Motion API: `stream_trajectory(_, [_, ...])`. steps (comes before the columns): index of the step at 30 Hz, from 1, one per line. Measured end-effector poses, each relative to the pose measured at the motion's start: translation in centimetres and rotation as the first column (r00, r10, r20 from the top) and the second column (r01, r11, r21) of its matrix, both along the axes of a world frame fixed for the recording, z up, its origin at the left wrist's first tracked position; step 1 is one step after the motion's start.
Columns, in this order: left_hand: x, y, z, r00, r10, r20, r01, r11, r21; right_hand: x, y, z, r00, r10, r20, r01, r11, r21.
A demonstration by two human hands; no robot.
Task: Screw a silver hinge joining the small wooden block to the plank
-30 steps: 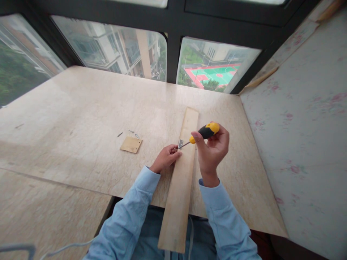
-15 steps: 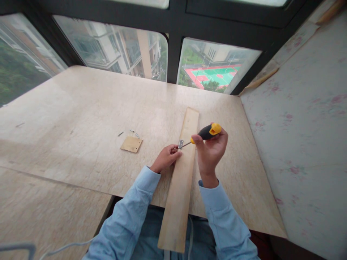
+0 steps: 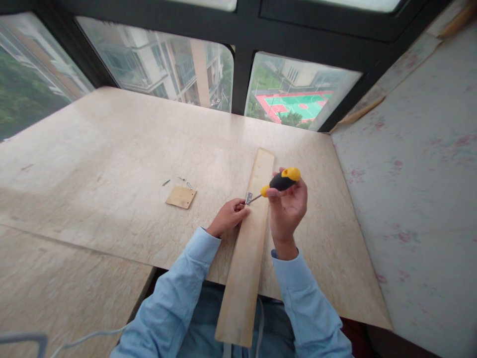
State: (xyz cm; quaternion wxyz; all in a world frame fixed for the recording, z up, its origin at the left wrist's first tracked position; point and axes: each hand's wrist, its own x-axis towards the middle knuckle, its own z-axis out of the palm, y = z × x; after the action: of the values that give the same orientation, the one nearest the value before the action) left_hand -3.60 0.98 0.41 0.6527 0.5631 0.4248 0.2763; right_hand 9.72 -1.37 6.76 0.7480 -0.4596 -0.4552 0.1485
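Note:
A long wooden board [image 3: 242, 268] lies over the counter's front edge, its near end above my lap. At its left edge sits a small metal hinge [image 3: 249, 198]. My left hand [image 3: 229, 217] grips that edge beside the hinge, thumb on the board's top, other fingers curled and partly hidden. My right hand [image 3: 288, 209] is closed around the black-and-yellow handle of a screwdriver [image 3: 282, 181]. The screwdriver slants down to the left, with its tip at the lower part of the hinge. Any screw under the tip is too small to make out.
Left of the board lies a small square wood piece [image 3: 181, 197] with holes. Several small metal bits [image 3: 182, 179] are scattered behind it. The marble-look counter [image 3: 122, 149] meets dark-framed windows behind and a flowered wall [image 3: 413, 199] on the right. A cable [image 3: 93, 335] runs at lower left.
My right hand has turned the screwdriver's handle and shifted slightly left. The screwdriver tip stays at the hinge, and my left hand keeps its place.

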Motion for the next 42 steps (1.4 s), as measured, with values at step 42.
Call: stream_trajectory(42, [0.2,0.1,-0.5,0.999,0.009,-0.047,-0.006,0.999,0.054,0.7,-0.1,0.4,0.992,-0.121,-0.026,0.122,0.993,0.007])
